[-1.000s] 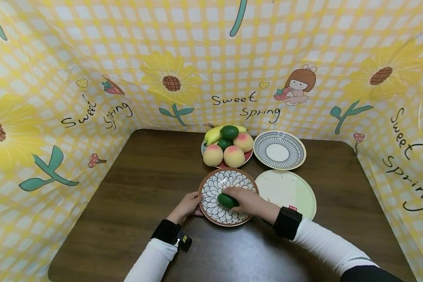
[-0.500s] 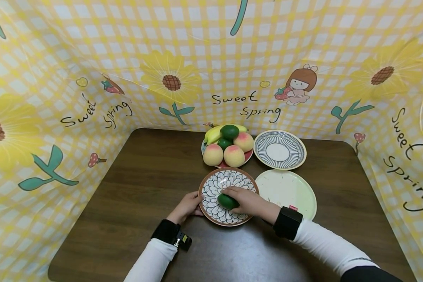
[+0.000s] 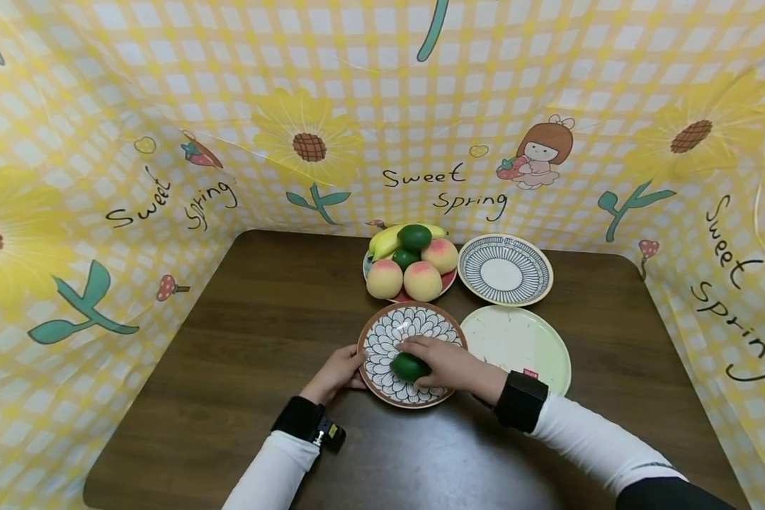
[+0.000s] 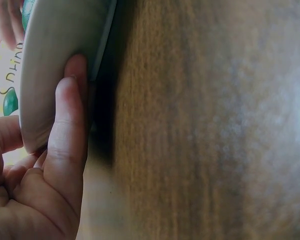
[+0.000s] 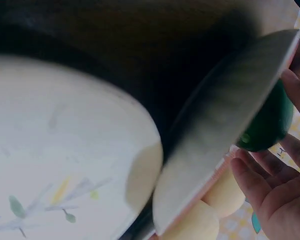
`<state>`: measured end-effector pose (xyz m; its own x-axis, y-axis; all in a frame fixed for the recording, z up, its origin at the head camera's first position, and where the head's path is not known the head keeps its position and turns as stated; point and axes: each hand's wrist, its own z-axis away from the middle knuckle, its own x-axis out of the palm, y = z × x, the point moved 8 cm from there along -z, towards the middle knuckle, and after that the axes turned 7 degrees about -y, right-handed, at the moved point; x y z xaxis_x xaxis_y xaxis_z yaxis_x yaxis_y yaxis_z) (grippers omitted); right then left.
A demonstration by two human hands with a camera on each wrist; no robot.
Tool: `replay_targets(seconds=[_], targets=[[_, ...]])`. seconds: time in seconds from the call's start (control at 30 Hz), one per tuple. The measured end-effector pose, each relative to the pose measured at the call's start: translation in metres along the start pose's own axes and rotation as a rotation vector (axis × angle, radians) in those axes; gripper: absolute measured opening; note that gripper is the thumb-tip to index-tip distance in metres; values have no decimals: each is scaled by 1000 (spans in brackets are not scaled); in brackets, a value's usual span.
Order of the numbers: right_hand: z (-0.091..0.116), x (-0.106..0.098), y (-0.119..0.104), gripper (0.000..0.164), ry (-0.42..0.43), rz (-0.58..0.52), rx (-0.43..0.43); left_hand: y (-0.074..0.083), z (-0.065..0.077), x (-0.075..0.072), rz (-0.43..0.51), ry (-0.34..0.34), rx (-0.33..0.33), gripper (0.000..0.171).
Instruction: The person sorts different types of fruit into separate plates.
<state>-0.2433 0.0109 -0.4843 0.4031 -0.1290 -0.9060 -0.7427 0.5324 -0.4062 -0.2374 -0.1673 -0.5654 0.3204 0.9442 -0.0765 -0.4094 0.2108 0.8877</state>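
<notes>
A brown-rimmed plate with a petal pattern stands at the middle of the table. My left hand grips its left edge; in the left wrist view fingers lie along the plate's pale outer side. On the plate is a dark green oval fruit. My right hand reaches over from the right and holds this fruit, thumb on its near side and fingers on its far side. In the right wrist view the fruit shows between thumb and fingers.
Behind stands a plate with bananas, peaches and two green fruits. To its right is a blue-striped plate. A pale green plate adjoins the brown-rimmed plate. A yellow checked cloth surrounds the table.
The green fruit has shifted slightly left and toward the front, showing a little more from under the right hand's fingers. Both hands and the plates stay nearly where they were.
</notes>
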Motion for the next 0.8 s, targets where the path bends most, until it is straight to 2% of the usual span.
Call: replay_targets(seconds=[0.2,0.33,0.6,0.8], targets=[[-2,-33,-4,73,87,38,-24,-1,0,1,14,-14,8,40],[-8,-61,1,71,160,41,-2,0,0,1,27,-21,9,40],[-30,-112,27,60,291,61,85,0,-1,-2,-6,35,-4,39],[-50,-134,44,55,366,98,127,-2,3,0,-7,68,-13,39]])
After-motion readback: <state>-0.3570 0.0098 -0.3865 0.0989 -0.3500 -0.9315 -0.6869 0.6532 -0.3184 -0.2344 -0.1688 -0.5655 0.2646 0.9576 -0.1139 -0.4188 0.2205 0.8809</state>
